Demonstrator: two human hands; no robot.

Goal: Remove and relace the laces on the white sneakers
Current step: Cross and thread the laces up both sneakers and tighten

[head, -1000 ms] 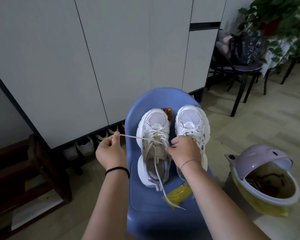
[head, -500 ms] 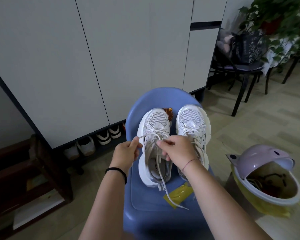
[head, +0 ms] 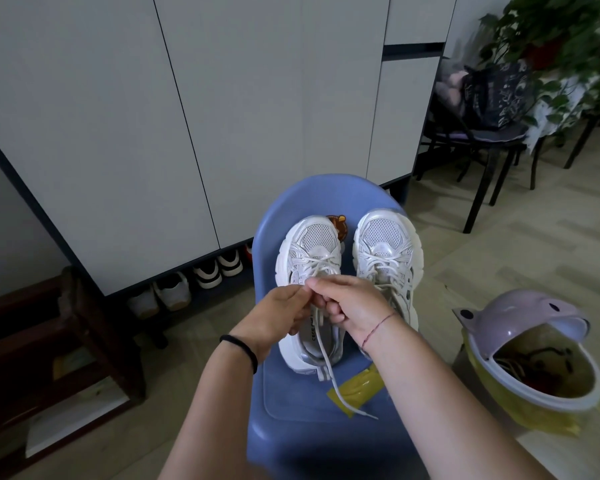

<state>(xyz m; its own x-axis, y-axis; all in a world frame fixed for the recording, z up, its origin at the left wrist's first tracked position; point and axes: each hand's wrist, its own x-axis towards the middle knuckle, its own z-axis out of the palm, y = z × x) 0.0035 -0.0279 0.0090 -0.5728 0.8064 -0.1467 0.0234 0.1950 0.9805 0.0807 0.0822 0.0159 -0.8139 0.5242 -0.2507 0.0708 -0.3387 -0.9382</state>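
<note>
Sneakers stand side by side on the seat of the blue chair (head: pixel 326 441), toes toward its back. The left sneaker (head: pixel 309 247) is half laced. The right sneaker (head: pixel 383 244) looks fully laced.

Both grips meet above the tongue of the left sneaker, fingertips touching. The left grip (head: pixel 278 315) pinches the lace (head: pixel 326 362) between thumb and forefinger. The right grip (head: pixel 355 303) has curled fingers and, as far as I can judge, pinches the same lace at the same spot; the exact hold is hidden behind the knuckles.

From the grips, the open eyelets lie just beyond the fingertips, toward the back of the chair. The other end of the lace runs the opposite way, along the shoe, over the heel and across the yellow packet (head: pixel 359 388) toward the front edge of the seat. Both hands are equally near, so I think the next threading needs only a small push forward.

One second ago the left grip was beyond the left edge of the chair and drew the lace tight sideways. It has since come in to the middle. The right grip has moved a little to the left to meet it. The loose end on the seat has hardly changed.
</note>
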